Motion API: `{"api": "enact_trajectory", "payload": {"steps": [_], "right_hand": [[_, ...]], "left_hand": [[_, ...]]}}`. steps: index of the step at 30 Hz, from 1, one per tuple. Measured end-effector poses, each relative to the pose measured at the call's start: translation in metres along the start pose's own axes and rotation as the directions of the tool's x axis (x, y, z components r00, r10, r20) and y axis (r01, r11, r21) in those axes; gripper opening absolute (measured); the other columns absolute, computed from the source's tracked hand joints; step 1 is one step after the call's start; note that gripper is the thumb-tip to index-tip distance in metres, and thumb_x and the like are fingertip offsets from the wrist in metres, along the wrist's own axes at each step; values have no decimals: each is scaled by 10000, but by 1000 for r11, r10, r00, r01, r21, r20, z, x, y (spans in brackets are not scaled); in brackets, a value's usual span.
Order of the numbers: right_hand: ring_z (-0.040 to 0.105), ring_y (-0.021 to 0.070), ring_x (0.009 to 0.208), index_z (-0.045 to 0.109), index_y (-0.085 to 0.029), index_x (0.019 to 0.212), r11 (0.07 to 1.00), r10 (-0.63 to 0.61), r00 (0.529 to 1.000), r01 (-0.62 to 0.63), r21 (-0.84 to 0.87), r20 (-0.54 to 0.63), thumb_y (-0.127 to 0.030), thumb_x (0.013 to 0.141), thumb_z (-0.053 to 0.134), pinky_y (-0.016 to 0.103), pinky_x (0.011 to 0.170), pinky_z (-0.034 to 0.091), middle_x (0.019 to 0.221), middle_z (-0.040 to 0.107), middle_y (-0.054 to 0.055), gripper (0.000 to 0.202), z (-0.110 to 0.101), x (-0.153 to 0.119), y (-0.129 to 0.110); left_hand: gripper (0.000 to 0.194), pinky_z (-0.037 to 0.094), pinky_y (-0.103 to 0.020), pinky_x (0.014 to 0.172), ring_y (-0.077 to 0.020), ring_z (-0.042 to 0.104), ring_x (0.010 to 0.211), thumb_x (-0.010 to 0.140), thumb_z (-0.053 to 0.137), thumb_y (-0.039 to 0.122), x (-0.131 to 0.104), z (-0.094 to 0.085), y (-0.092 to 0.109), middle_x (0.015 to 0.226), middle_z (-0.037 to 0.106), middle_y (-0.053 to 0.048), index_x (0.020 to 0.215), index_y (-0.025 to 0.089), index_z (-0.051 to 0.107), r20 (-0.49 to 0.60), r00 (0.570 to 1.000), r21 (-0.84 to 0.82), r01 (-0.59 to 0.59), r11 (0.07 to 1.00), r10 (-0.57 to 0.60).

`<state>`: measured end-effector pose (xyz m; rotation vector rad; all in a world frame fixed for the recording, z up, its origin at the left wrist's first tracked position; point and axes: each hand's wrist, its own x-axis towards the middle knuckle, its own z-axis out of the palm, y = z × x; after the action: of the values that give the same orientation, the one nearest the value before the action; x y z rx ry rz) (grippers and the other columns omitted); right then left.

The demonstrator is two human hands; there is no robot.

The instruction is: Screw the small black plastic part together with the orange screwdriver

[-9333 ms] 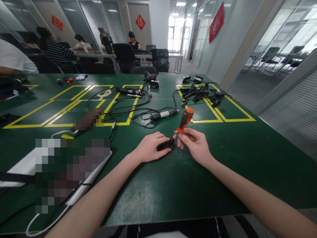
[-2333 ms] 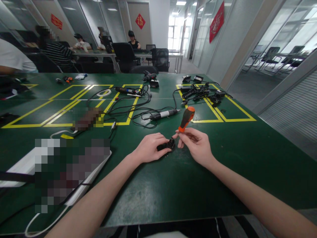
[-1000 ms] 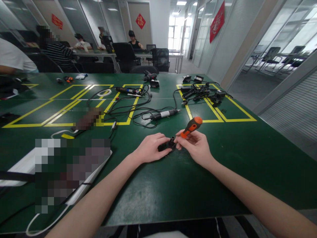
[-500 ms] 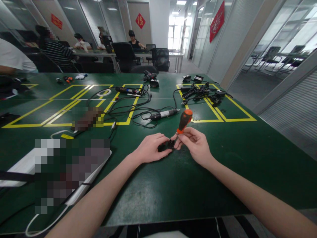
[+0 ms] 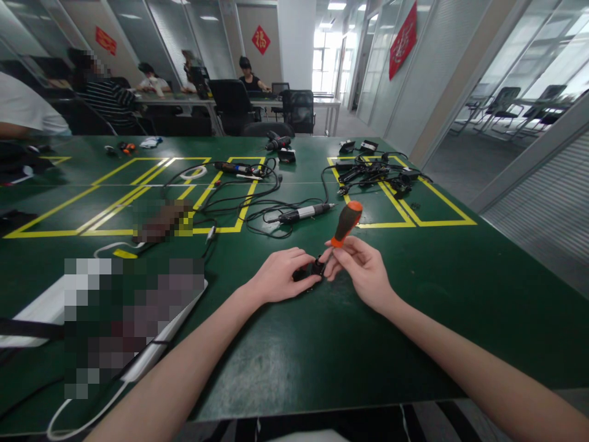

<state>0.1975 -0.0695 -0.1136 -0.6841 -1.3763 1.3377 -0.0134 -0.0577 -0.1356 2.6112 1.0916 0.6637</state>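
On the green table [image 5: 257, 362], my left hand [image 5: 284, 275] is closed round a small black part [image 5: 316, 268], with thumb and fingers on either side of it. My right hand [image 5: 361, 267] pinches an orange and dark grey screwdriver [image 5: 347, 224] near the bottom of its handle. The handle points up and leans to the right. Its shaft slopes down toward the black part; the tip is too small to make out. The fingertips of both hands are close together at the part.
Beyond my hands lie a silver and black corded tool [image 5: 304, 213], a second corded tool [image 5: 237, 167] and a heap of black parts [image 5: 377, 172]. White power strips [image 5: 151, 353] lie at the left. People sit farther back.
The screwdriver handle has tilted slightly more to the right, and my right hand has shifted a little with it. My left hand stays around the black part.
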Motion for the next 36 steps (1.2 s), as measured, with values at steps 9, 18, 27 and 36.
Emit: {"api": "enact_trajectory", "payload": {"steps": [9, 18, 27, 36], "right_hand": [[642, 120, 550, 707, -181, 914, 999, -17, 1000, 17, -46, -6, -357, 874, 784, 260, 542, 579, 670, 684, -10, 196, 0, -1, 1], [658, 121, 586, 655, -205, 951, 1000, -18, 1000, 19, -21, 18, -358, 824, 833, 272, 567, 599, 775, 705, -8, 267, 1, -3, -4], [649, 129, 539, 717, -179, 927, 999, 20, 1000, -20, -35, -4, -439, 878, 760, 291, 514, 588, 760, 714, 18, 268, -1, 1, 1], [627, 118, 566, 685, -190, 851, 998, -10, 999, 7, -69, -48, -391, 818, 833, 285, 563, 571, 778, 731, 22, 252, 1, -1, -1]], "left_hand": [[270, 434, -273, 671, -172, 604, 778, 976, 595, 433, 0, -2, 2, 866, 637, -34, 1059, 199, 700, 2, 1000, -1, 1, 1000, -1], [271, 427, -277, 667, -171, 603, 779, 978, 598, 435, 0, 1, 0, 866, 633, -33, 1056, 196, 697, -12, 1000, 14, -7, 1000, 8], [286, 447, -277, 686, -173, 617, 793, 976, 597, 435, 0, 0, 1, 880, 647, -36, 1114, 204, 695, -6, 1000, -4, -1, 1000, 1], [258, 430, -272, 666, -168, 608, 777, 965, 611, 428, 0, -1, 1, 875, 645, -33, 1046, 198, 693, 1, 1000, 7, -2, 1000, 2]]}}
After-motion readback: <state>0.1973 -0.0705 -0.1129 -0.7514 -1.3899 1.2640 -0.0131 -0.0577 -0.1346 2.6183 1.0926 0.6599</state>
